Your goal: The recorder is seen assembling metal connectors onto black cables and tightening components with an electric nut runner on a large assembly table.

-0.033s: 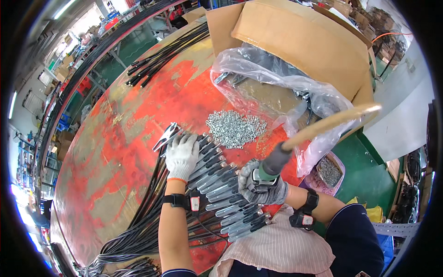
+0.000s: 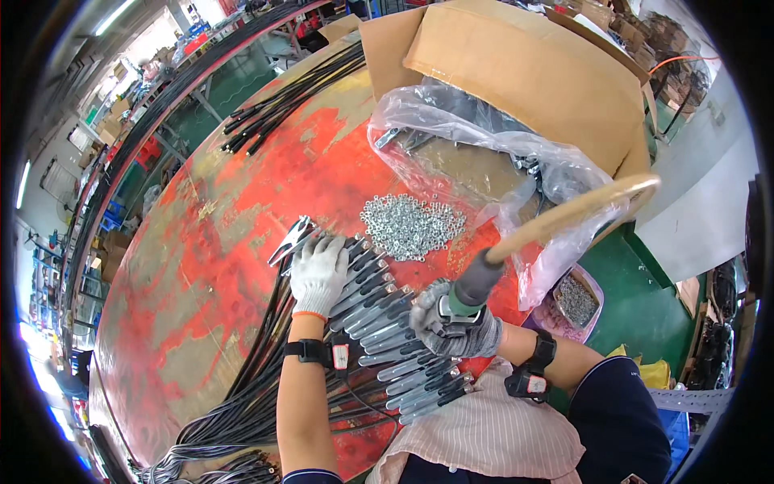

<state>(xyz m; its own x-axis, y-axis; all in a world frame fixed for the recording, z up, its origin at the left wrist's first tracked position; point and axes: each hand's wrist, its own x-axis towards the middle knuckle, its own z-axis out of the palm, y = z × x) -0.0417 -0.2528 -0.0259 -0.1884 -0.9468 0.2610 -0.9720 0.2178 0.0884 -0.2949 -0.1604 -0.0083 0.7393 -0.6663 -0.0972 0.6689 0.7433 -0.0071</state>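
My left hand (image 2: 317, 276), in a white knit glove, bends its fingers over the far end of a row of clamps (image 2: 395, 332) with black and silver handles. A silver clamp (image 2: 292, 239) juts out at its fingertips; the glove hides the grip in part. Wrapped round a power driver (image 2: 470, 292) is my right hand (image 2: 451, 323), in a grey glove. The driver has a dark grey body, a green collar and a tan hose (image 2: 576, 216). It stands over the right edge of the row, and its working end is hidden. Black cables (image 2: 242, 395) run leftward from the clamps.
A pile of small metal nuts (image 2: 413, 224) lies beyond the clamps on the worn red table (image 2: 193, 274). Behind it stands a cardboard box (image 2: 532, 56) with a plastic liner (image 2: 484, 133). More black cables (image 2: 298, 93) lie far left; a tub of hardware (image 2: 576, 298) stands right.
My right hand and the driver have shifted slightly left, and the hose moved with them. The left hand stays where it was.
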